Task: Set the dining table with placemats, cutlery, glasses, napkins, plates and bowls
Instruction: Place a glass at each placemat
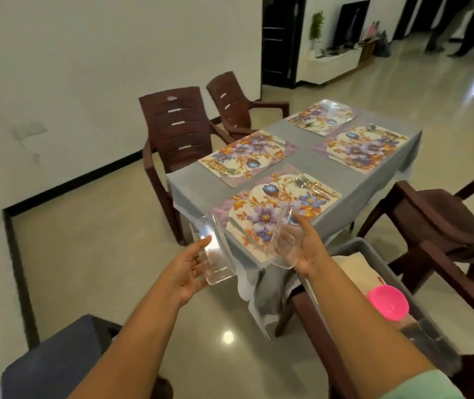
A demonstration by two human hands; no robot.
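Each hand carries a clear square glass plate, held on edge and in the air short of the grey-clothed worktop. The left hand has its fingers curled round the left clear plate; the right hand cups the right clear plate from below and outside, thumb up along its rim.

The plates are smooth and tilted steeply, so I'd judge a slip the chief risk, with only hard polished floor under the left one. The two rims also stand close together and could knock.

The nearest floral placemat lies right at the worktop's near corner, with a fork and spoon on its far right side. A plate put down too far over could land on them. The cloth hangs loose off that corner and might drag if a sleeve or plate catches it.

There's open floor to the left. On the right it's tight: a brown plastic armchair and a grey tub, holding a pink plastic bowl, crowd the right arm. Three more placemats lie beyond, the farthest seemingly already bearing a clear plate.
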